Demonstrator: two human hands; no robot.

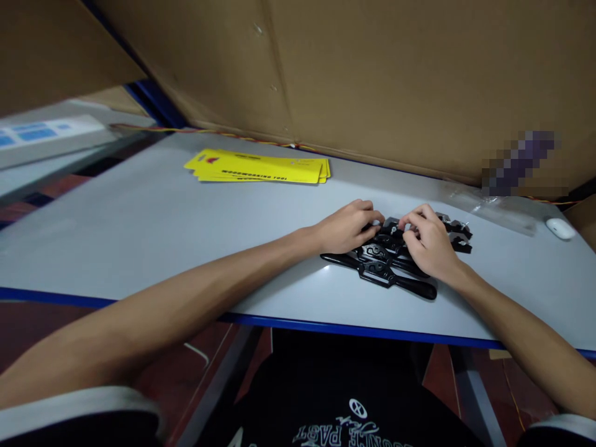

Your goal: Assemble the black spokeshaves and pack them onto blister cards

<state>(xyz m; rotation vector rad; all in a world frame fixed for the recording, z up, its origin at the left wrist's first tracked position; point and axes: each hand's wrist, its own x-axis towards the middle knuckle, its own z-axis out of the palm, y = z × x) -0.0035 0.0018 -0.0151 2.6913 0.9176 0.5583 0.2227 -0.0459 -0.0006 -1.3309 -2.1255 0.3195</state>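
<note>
Several black spokeshaves lie close together on the table at right of centre. The nearest spokeshave (376, 270) rests flat, with both handles showing. My left hand (350, 227) has its fingers curled round the left end of a spokeshave (390, 228) farther back in the group. Across from it, my right hand (431, 241) is closed at that spokeshave's right side, thumb and forefinger bent by a small bolt. The handle ends there are hidden by my fingers. More black spokeshave parts (460, 239) with shiny bolts show beyond my right hand.
Yellow cards (261, 167) printed "WOODWORKING TOOL" lie stacked at the back of the grey table (153, 248). Clear plastic bags (498, 211) and a white computer mouse (560, 228) are at right. A cardboard wall (372, 81) stands behind, with thin wires along its foot.
</note>
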